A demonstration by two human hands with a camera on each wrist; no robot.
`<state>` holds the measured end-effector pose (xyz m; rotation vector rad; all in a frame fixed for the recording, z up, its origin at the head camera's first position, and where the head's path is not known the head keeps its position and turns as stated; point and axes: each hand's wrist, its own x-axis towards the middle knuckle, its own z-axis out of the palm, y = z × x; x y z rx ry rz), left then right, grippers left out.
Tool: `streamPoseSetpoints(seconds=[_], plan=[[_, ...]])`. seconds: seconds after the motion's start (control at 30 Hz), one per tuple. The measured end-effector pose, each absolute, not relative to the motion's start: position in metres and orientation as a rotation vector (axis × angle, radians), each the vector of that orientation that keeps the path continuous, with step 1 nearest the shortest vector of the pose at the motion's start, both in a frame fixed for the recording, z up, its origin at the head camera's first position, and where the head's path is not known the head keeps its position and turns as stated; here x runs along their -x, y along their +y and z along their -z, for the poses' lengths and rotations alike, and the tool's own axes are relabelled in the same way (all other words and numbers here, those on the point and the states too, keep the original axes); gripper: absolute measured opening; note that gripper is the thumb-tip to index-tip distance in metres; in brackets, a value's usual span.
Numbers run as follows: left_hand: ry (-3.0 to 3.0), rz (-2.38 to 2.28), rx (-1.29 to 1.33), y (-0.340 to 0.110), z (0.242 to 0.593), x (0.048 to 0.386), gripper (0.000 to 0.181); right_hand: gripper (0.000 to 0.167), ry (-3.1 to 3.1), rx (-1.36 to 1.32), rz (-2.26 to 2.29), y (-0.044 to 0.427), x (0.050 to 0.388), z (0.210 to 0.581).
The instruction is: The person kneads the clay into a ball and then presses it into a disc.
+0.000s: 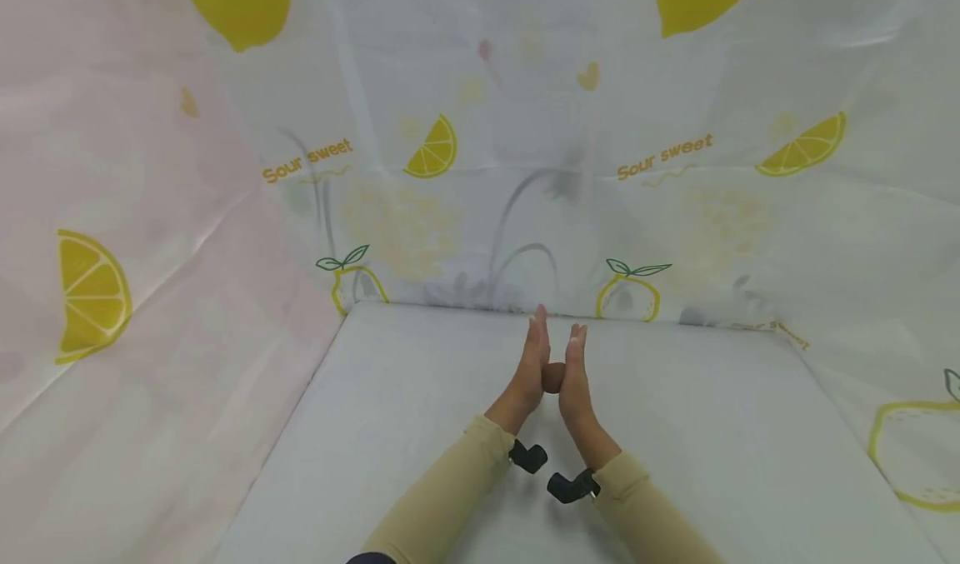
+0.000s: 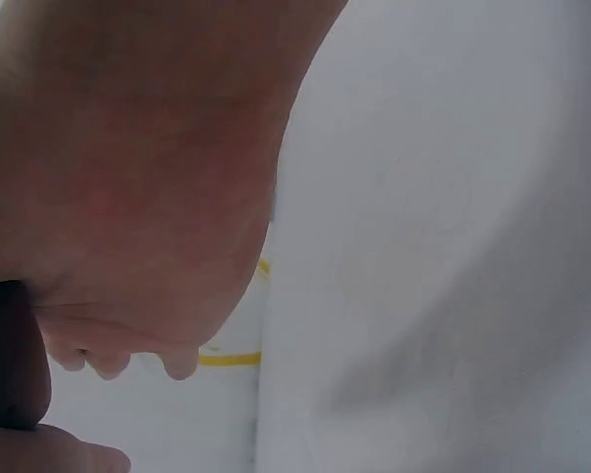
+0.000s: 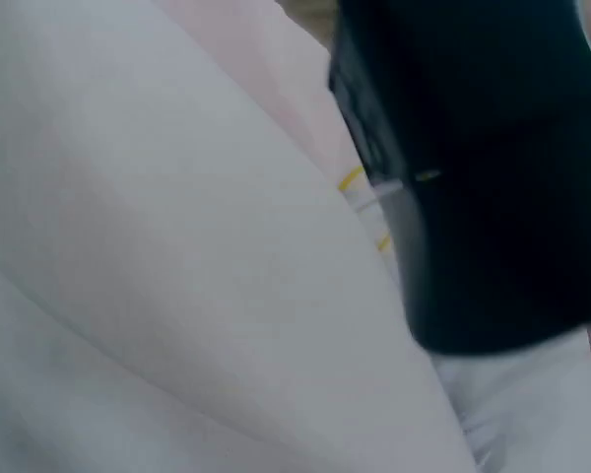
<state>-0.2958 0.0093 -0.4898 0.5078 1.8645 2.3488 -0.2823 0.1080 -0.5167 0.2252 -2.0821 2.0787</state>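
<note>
In the head view, a small, roundish brown lump sits between two facing palms. My left hand presses it from the left, fingers straight and pointing away. From the other side my right hand presses against it, its fingers straight too. The left wrist view shows the heel of the left palm close up, with part of the dark brown lump at the lower left. What the lump is made of cannot be told. A black wrist device covers much of the right wrist view, leaving only a sliver of hand at the right edge.
Both hands are above a white tabletop. Lemon-printed sheeting rises behind the table and along both sides. Black devices stick out inward from the left wrist and the right wrist, close to each other.
</note>
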Motion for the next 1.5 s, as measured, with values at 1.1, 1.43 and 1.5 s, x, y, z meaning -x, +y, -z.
streamPoseSetpoints(seconds=[1.1,1.43,1.5], plan=[[1.771,-2.305,-0.586,0.019,0.495,0.282,0.089,0.073,-2.031,-0.051,-2.097,0.129,0.3,0.493],[1.936,-2.359,-0.48,0.012,0.487,0.299,0.092,0.058,-2.103,-0.252,-2.069,0.107,0.269,0.483],[1.972,-2.347,-0.441,0.011,0.486,0.303,0.092,0.058,-2.104,-0.287,-2.043,0.101,0.261,0.479]])
